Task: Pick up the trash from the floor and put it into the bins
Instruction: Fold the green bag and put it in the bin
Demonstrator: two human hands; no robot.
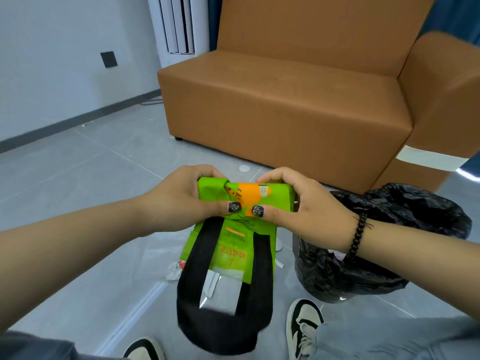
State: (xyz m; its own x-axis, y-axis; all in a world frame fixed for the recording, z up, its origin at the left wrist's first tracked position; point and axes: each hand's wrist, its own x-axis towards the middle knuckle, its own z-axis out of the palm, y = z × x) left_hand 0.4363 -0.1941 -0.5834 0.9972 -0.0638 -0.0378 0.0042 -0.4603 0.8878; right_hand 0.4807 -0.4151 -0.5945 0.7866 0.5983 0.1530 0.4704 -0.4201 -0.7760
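Gripping: both hands hold a green tote bag (233,245) at the centre of the frame, above the floor.
Left hand (179,196): fingers curled over the bag's far edge, thumb pressed on the near face, clamped on the folded upper left part.
Right hand (301,203): fingers curled over the far edge at the upper right of the fold, thumb on the near face just beside the left thumb; a dark bead bracelet (357,236) sits on the wrist.
Bag: bright green with an orange printed patch between the two hands; its upper part is folded over, the lower part hangs down toward the bottom centre, and wide black straps (223,326) dangle in a loop below it.
Bin (376,245): lower right of the frame, lined with a black plastic sack, mouth open, just right of the bag and under the right forearm.
Floor (78,178): grey tiles; a crumpled scrap (174,271) lies just left of the hanging bag, and a pale round disc (244,168) lies beyond the hands near the sofa.
Sofa (298,100): tan, filling the upper right.
Shoes: a black-and-white sneaker (302,326) at the lower right beside the bin, another partly visible at the bottom edge.
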